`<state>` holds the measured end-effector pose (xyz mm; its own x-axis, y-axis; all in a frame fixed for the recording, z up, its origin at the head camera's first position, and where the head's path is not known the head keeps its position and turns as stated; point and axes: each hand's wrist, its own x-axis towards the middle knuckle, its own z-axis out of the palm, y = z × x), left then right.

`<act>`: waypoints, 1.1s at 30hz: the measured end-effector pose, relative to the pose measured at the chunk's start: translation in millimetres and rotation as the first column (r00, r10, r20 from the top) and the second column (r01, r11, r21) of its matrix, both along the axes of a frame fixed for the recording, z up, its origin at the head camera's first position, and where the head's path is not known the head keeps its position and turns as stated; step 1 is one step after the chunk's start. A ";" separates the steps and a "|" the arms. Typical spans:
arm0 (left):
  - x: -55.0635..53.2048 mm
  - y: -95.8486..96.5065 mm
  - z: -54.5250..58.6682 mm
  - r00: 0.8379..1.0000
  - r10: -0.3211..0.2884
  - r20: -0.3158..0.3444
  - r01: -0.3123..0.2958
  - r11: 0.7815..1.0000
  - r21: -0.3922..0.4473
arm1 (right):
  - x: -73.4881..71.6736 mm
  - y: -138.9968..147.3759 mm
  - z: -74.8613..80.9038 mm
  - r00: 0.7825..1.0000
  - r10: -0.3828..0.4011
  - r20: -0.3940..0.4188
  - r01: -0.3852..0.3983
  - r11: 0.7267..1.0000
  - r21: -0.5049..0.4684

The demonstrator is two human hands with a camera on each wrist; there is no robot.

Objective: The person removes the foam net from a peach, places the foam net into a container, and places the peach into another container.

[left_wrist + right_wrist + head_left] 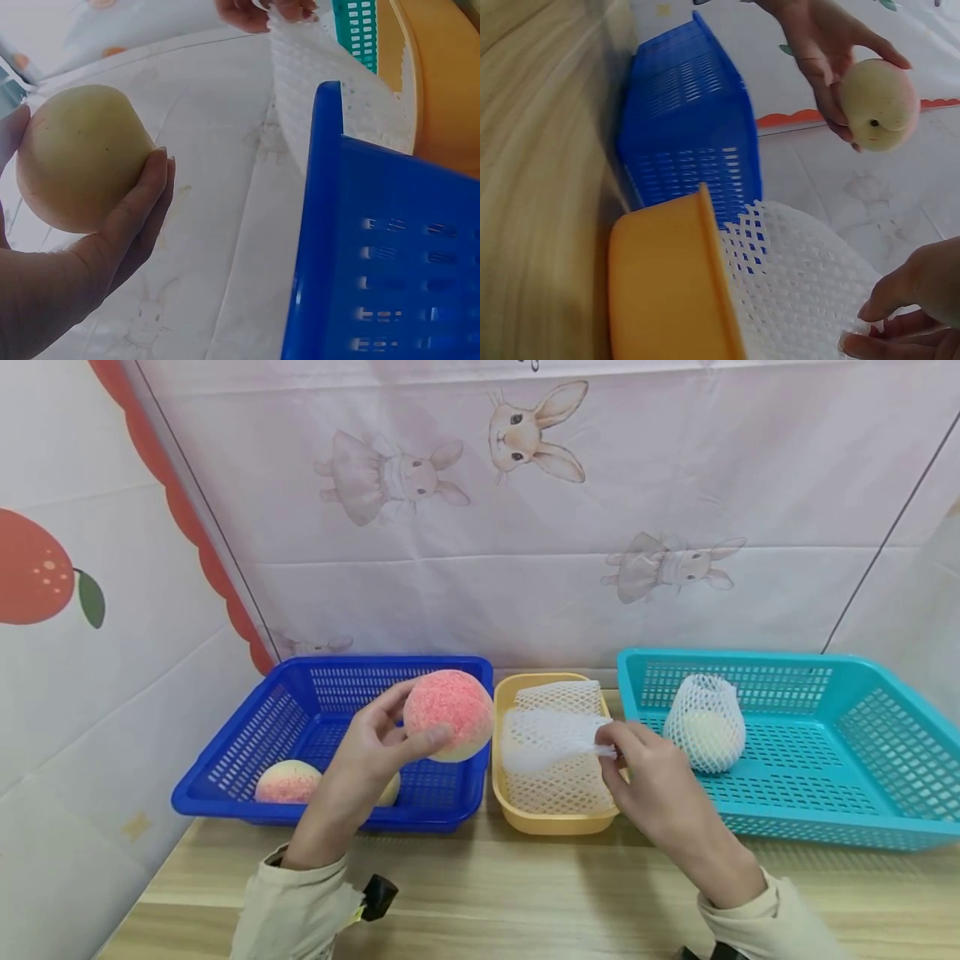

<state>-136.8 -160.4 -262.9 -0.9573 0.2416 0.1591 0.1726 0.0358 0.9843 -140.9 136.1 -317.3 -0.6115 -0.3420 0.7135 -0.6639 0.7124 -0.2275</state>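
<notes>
My left hand [367, 747] grips a pink and cream peach [450, 714] above the right side of the blue basket [217, 739]. In the left wrist view the peach [82, 157] shows its pale side, with thumb and fingers around it. My right hand [660, 777] pinches one end of a white foam net sleeve [551, 739] over the yellow basket [555, 824]. The sleeve [802, 289] hangs spread out from the fingertips in the right wrist view, apart from the peach. More foam nets [562, 785] lie in the yellow basket.
A peach [288, 782] sits in the blue basket, and another [390, 789] is partly hidden by my left wrist. The teal basket [825, 827] on the right holds a pale fruit in a foam net [705, 727]. All stand on a wooden table [480, 893] against a printed wall covering.
</notes>
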 end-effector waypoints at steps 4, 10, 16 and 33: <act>-1.1 0.7 -0.9 1.000 0.002 0.004 -0.002 1.000 -0.001 | 1.3 -3.4 -7.0 0.998 -0.041 0.056 0.037 0.996 0.080; -2.5 2.0 -1.3 1.000 -0.004 0.019 0.004 1.000 -0.012 | 0.5 -6.5 -12.6 0.979 -0.136 0.150 0.089 0.954 0.286; -4.4 2.4 -1.3 0.999 -0.004 0.032 0.004 1.000 -0.015 | 0.3 -6.3 -19.1 0.983 -0.158 0.095 0.105 0.903 0.416; -11.9 -16.9 -1.7 0.998 0.060 -0.011 -0.061 0.979 -0.194 | 3.1 -19.4 -9.7 0.959 -0.277 0.053 0.250 0.922 0.297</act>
<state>-148.7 -177.3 -264.6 -0.9705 0.2095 0.1194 0.1688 0.2365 0.9569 -137.7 116.7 -326.9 -0.7657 -0.3396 0.5463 -0.4292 0.9023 -0.0408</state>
